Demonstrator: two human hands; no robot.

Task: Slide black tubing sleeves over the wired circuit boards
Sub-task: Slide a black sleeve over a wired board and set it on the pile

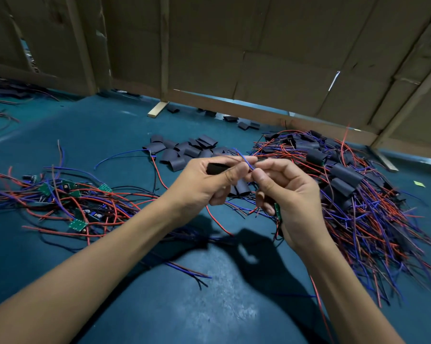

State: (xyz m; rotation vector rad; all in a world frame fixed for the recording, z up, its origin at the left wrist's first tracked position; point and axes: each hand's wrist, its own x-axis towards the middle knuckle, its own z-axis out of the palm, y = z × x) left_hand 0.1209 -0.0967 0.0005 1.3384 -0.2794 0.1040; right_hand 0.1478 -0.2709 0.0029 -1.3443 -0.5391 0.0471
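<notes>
While the left hand (204, 184) grips one black sleeve (218, 168) between thumb and curled fingers, its open end turned toward the other hand, the right hand (286, 194) pinches a blue wire (246, 162) at its fingertips and holds a green circuit board (277, 211) lower in the palm, half hidden; both are held up over the teal table (159, 306), close together, the wire tip just beside the sleeve's mouth; the step in hand looks to be threading, the leads gathered for entry and the board not yet inside; the next move calls, I judge, for all the loose leads to be bunched into the opening together, then the sleeve drawn along them until it covers the board, with the flattened tube pressed open so nothing snags; as for counts, one sleeve and one board are in the hands; the pile of empty sleeves (184, 150) behind holds perhaps twenty, overlapping too much for a firm tally; the tangle of bare boards (78, 202) at left shows about six green boards, others likely buried; the finished heap (345, 175) at right cannot be counted.
</notes>
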